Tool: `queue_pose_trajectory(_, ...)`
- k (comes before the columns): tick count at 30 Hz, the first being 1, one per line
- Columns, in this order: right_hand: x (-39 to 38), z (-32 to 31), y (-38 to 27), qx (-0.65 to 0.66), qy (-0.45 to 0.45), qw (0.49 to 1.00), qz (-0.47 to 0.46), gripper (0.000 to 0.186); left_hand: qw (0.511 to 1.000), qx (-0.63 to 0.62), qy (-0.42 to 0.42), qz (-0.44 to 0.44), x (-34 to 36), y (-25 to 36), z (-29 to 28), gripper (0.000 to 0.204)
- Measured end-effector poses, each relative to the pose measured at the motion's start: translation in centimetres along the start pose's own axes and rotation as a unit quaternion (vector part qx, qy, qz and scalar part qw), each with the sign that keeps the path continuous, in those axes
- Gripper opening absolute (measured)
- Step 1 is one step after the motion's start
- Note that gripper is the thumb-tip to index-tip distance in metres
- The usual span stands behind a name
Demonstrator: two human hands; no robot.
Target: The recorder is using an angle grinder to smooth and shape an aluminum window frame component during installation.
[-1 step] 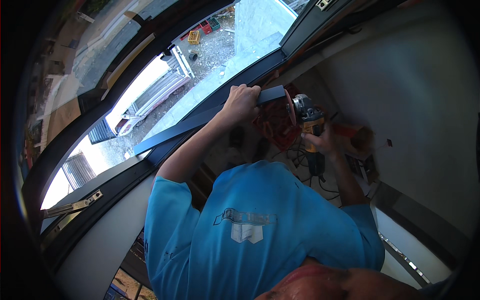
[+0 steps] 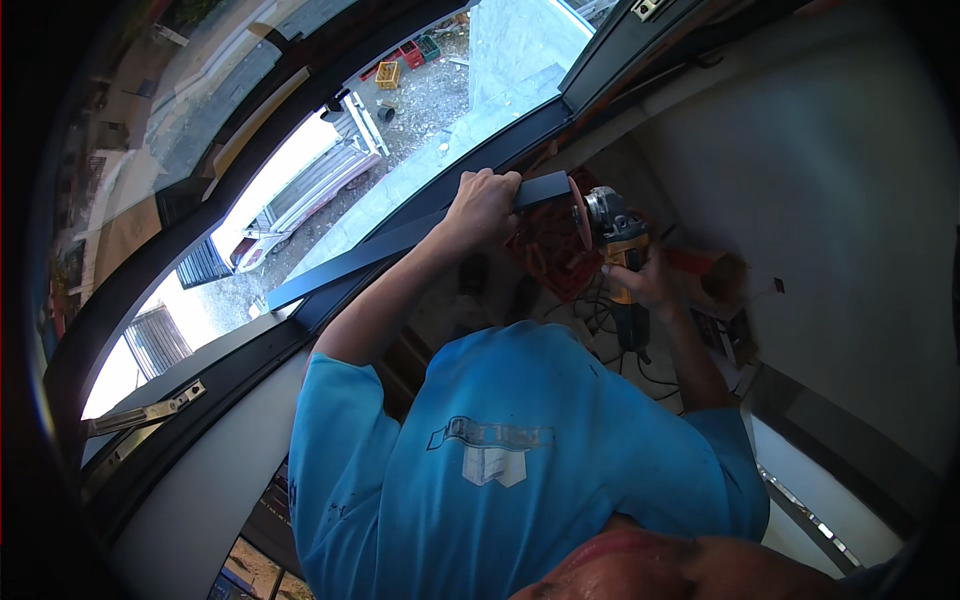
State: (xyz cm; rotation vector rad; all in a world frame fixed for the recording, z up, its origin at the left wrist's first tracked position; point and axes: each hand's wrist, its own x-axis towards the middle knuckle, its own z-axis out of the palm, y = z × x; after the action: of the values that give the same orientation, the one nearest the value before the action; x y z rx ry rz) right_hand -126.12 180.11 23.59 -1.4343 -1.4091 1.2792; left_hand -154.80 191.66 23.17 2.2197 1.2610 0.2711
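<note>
My left hand is closed around a long flat dark-grey metal bar, close to its right end. The bar slants along the window frame, its far-left end reaching the sill. In my right hand is a yellow and black angle grinder, gripped by its body. The reddish disc of the grinder stands edge-on right at the bar's end; whether it touches cannot be made out. A dark cord hangs from the grinder's lower end.
Below the grinder sits a red crate with things in it. Cables lie loose on the floor, near an open cardboard box. A pale wall rises at the right. Through the open window, a yellow crate shows on the ground outside.
</note>
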Motion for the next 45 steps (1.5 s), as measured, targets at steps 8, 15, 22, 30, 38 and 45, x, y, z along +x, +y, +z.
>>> queue_pose_trajectory(8, 0.9, 0.2, -2.2, 0.008, -0.004, 1.0, 0.027, 0.078, 1.0, 0.007, -0.002, -0.005, -0.1, 0.1, 0.3, 0.021)
queue_pose_trajectory(15, 1.6, 0.0, -2.7, 0.003, -0.012, 1.0, 0.025, 0.068, 1.0, 0.015, -0.014, -0.01, -0.2, 0.1, 0.3, 0.024)
queue_pose_trajectory(22, 2.0, -0.1, -2.7, -0.004, -0.027, 0.999, 0.023, 0.067, 1.0, 0.01, -0.01, -0.009, -0.2, 0.0, 0.5, 0.024)
queue_pose_trajectory(30, 1.2, 0.5, -3.0, 0.044, -0.009, 0.998, 0.048, 0.072, 1.0, 0.021, -0.003, 0.005, -0.2, -0.1, 0.4, 0.021)
queue_pose_trajectory(38, 0.4, 0.1, -0.4, 0.01, -0.003, 0.999, 0.049, 0.072, 1.0, 0.015, -0.011, 0.005, -0.1, 0.1, 0.0, 0.021)
queue_pose_trajectory(45, 0.6, -0.3, 1.0, -0.006, 0.002, 0.999, 0.044, 0.08, 1.0, 0.003, -0.01, 0.003, 0.4, 0.5, -0.6, 0.027)
